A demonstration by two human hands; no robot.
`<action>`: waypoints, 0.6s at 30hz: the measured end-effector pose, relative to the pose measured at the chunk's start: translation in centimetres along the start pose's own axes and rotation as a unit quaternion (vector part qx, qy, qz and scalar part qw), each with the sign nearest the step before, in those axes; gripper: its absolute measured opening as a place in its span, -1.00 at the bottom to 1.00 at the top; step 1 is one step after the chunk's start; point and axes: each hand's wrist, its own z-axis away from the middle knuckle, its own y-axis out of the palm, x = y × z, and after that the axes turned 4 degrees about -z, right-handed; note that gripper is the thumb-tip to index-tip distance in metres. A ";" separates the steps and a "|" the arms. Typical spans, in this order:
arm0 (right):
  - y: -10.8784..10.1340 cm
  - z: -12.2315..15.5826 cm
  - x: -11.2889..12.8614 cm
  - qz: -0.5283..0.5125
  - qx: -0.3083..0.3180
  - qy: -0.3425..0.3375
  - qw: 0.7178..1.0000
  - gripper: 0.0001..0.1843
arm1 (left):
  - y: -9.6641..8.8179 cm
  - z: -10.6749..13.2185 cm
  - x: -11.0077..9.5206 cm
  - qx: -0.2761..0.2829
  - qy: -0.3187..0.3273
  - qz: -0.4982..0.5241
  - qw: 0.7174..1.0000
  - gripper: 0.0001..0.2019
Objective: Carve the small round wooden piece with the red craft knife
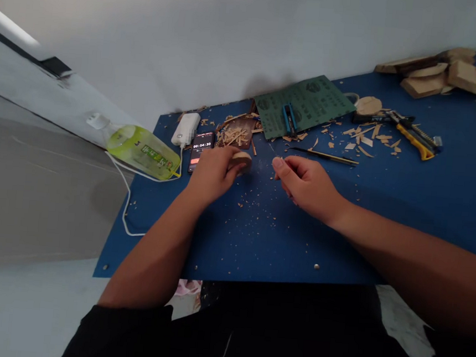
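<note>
My left hand [213, 171] is closed around a small rounded piece of wood [243, 158], whose pale edge shows between thumb and fingers. Close by on the right, my right hand [308, 186] makes a pinch with the thumb on top. A thin, faint sliver sticks up from that pinch, too fine to name. The two hands are apart, both just over the blue table [266, 242]. Fine wood crumbs [256, 205] are scattered on the tabletop below and between them.
Behind my hands lie wood shavings [235, 135], green sandpaper [311, 101] with a blue cutter [290, 120], and a slim stick-like tool [327, 156]. A yellow utility knife [416, 139] and wood blocks [430, 78] are to the right. A phone [201, 142], power bank [186, 128] and bottle [144, 151] stand left.
</note>
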 end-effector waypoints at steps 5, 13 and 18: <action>0.0 0.0 0.0 -0.011 0.004 -0.003 1.000 -0.32 | 0.4 0.3 -0.2 -0.131 -0.029 0.045 0.990 -0.63; 0.0 0.0 -0.1 -0.011 -0.002 0.000 1.000 -0.32 | 0.0 0.1 -0.7 -0.169 -0.014 0.035 0.985 -0.64; 0.0 0.0 0.0 -0.012 0.003 0.000 1.000 -0.31 | 0.1 0.2 -1.1 0.031 0.057 0.008 0.998 -0.71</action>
